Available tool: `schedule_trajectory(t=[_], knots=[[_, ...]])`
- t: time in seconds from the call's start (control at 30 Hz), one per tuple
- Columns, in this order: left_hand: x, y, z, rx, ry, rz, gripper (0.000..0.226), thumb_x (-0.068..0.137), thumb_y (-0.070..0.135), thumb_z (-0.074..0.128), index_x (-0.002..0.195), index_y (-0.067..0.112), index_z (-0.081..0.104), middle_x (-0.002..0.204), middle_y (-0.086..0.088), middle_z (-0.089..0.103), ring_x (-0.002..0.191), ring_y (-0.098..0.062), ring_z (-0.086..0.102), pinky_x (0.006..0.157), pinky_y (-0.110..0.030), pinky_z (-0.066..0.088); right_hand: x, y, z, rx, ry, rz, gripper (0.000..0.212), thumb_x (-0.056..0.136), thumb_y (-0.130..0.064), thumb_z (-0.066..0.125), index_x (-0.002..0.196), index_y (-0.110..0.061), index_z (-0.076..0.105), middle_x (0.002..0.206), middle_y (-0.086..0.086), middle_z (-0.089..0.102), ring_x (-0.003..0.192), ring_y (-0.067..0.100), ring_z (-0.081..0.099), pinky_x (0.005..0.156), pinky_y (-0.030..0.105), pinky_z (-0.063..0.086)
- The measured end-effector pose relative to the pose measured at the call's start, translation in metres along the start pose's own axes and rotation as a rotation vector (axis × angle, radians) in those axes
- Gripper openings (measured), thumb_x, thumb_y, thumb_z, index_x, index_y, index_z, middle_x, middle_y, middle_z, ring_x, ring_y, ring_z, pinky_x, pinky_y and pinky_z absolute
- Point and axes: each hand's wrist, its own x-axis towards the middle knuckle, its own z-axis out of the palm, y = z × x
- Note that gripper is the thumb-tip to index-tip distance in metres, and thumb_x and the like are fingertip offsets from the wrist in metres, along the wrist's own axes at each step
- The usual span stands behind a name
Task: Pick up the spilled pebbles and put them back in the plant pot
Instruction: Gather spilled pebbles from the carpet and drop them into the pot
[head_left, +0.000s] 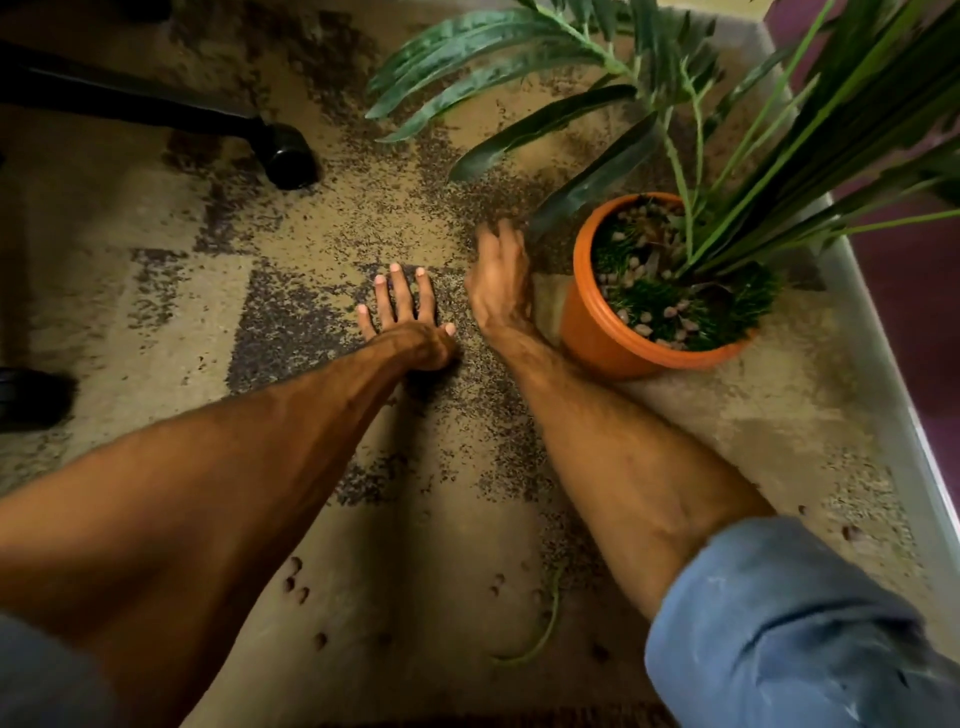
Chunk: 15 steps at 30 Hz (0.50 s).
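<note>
An orange plant pot (597, 332) stands on the carpet at the right, holding green moss, pale pebbles (644, 328) and long-leafed stems. Small brown pebbles (297, 587) lie scattered on the carpet near the bottom, between my forearms, with more pebbles (852, 531) at the right. My left hand (408, 317) lies flat on the carpet with fingers spread, left of the pot. My right hand (498, 280) rests just left of the pot's rim, fingers curled down toward the carpet; whether it holds anything is hidden.
A black office chair leg with its caster (288, 156) reaches in from the upper left. A grey skirting and wall edge (893, 374) runs along the right. Plant leaves (519, 67) overhang the carpet above the pot. A loose green stem (545, 629) lies at the bottom.
</note>
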Motion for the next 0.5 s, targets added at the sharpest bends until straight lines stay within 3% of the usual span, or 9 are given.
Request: schedule_trajectory(t=[0.1,0.2,0.37,0.5], knots=[[-0.004,-0.002,-0.006,0.001,-0.015,0.017,0.083,0.108,0.06,0.026,0.164,0.026,-0.026,0.168,-0.008,-0.039,0.159,-0.031,-0.028,0.129,-0.057,-0.008,-0.025,0.004,0.016,-0.002,0.08,0.01,0.052,0.096,-0.003,0.062,0.147,-0.01,0.056,0.15,0.016,0.05,0.134,0.03,0.051,0.108,0.037,0.047],[-0.012,-0.011,-0.009,-0.021,0.017,0.07,0.084,0.108,0.059,0.03,0.165,0.026,-0.022,0.17,-0.007,-0.034,0.161,-0.03,-0.024,0.128,-0.056,-0.007,-0.058,0.011,0.024,0.04,0.126,0.019,0.04,0.094,-0.01,0.069,0.134,-0.009,0.066,0.135,0.016,0.059,0.119,0.031,0.061,0.098,0.041,0.055],[-0.039,-0.031,0.003,0.05,0.147,0.215,0.075,0.11,0.055,0.022,0.17,0.015,-0.001,0.177,-0.01,-0.007,0.164,-0.031,0.0,0.133,-0.051,0.009,-0.13,0.019,0.022,0.117,0.124,0.045,0.029,0.1,-0.034,0.064,0.117,-0.012,0.07,0.119,0.008,0.069,0.104,0.026,0.067,0.083,0.037,0.055],[-0.089,-0.052,0.04,0.055,0.242,0.277,0.068,0.11,0.054,0.02,0.17,0.025,0.002,0.177,-0.008,0.005,0.163,-0.033,0.013,0.131,-0.053,0.016,-0.181,0.037,0.015,0.141,0.121,0.037,0.029,0.102,-0.039,0.058,0.107,-0.012,0.069,0.111,0.006,0.07,0.106,0.027,0.061,0.088,0.038,0.052]])
